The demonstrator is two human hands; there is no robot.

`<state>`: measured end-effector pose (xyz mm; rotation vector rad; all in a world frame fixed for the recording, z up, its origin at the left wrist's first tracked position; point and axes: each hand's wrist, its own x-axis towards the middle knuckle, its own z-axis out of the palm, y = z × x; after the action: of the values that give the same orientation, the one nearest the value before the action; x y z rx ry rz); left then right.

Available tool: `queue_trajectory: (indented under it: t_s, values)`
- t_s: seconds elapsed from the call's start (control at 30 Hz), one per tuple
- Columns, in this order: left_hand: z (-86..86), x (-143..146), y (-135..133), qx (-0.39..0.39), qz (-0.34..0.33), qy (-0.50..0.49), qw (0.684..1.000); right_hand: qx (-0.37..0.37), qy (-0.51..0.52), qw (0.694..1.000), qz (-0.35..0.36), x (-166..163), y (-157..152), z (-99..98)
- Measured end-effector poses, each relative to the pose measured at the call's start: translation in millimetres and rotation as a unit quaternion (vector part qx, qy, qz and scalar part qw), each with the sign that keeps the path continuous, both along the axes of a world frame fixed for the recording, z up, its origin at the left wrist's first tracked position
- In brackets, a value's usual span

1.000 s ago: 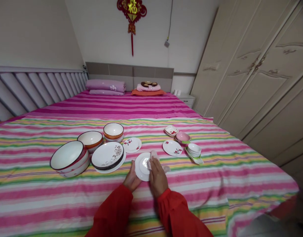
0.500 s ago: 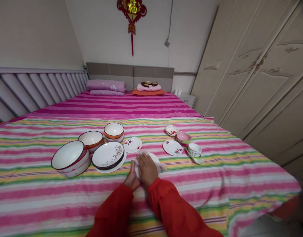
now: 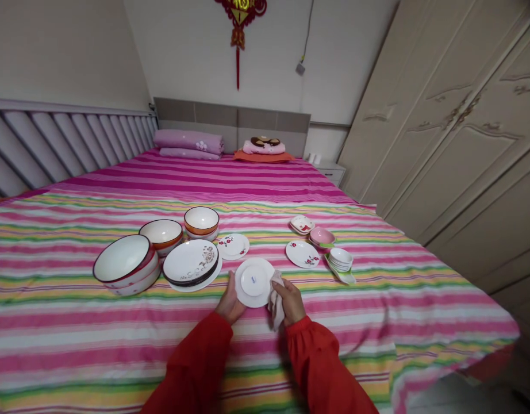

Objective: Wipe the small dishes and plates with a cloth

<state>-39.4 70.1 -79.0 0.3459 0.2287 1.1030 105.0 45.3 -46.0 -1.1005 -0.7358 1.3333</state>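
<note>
A small white plate (image 3: 254,281) lies upside down on the striped bedspread, its foot ring and a blue mark showing. My left hand (image 3: 229,303) grips its near left rim. My right hand (image 3: 290,301) is closed on a crumpled white cloth (image 3: 276,299) pressed against the plate's right edge. Both arms wear red sleeves.
Left of the plate stand a stack of white plates (image 3: 191,264), a large red-rimmed bowl (image 3: 125,267) and two orange-banded bowls (image 3: 162,234). A flowered saucer (image 3: 233,246) lies behind. On the right are another flowered plate (image 3: 302,254), a pink bowl (image 3: 321,236) and small stacked dishes (image 3: 340,260). A wardrobe (image 3: 454,126) lines the right side.
My right hand with the cloth slid from the top of the plate to its right edge, uncovering the underside. My left hand stayed on the rim. The camera tilted down slightly.
</note>
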Motion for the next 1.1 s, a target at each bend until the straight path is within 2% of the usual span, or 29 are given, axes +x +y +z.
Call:
queue_trajectory:
  t_s: [0.1,0.17,0.23,0.3,0.4,0.47,0.53,0.57,0.7,0.83,0.97,1.1]
  values:
    - [8.4,1,-2,-0.001,0.006,0.021,1.000,0.024,0.025,0.998,-0.045,0,2,15.1]
    - [13.9,0,-4,-0.006,0.003,0.032,0.999,0.078,-0.035,0.991,-0.099,-1,2,25.0]
    - [18.0,-2,-6,-0.019,-0.011,0.047,0.999,0.153,-0.144,0.968,-0.139,-1,-2,32.7]
    - [20.3,-4,-8,-0.029,-0.035,0.057,0.997,0.249,-0.275,0.917,-0.145,-3,-8,36.2]
    - [22.9,-4,-11,-0.020,-0.058,0.046,0.997,0.393,-0.432,0.808,-0.080,-9,-18,30.7]
    - [25.8,-4,-14,-0.024,-0.053,0.036,0.998,0.458,-0.490,0.741,-0.018,-15,-26,20.8]
    - [28.7,-5,-17,-0.046,-0.058,0.033,0.997,0.485,-0.520,0.702,0.038,-21,-34,9.1]
    - [29.7,-6,-17,-0.060,-0.067,0.036,0.995,0.481,-0.528,0.697,0.061,-24,-38,3.7]
    - [28.4,-10,-16,-0.103,-0.089,0.064,0.989,0.421,-0.551,0.712,0.112,-31,-45,-8.8]
    - [27.2,-9,-14,-0.113,-0.070,0.062,0.989,0.372,-0.613,0.684,0.134,-37,-33,-6.4]
    - [28.8,-3,-12,-0.054,-0.032,0.010,0.998,0.325,-0.652,0.675,0.114,-37,-7,1.4]
    - [23.4,0,-9,0.008,-0.058,-0.030,0.998,0.283,-0.665,0.689,0.047,-26,3,-0.5]
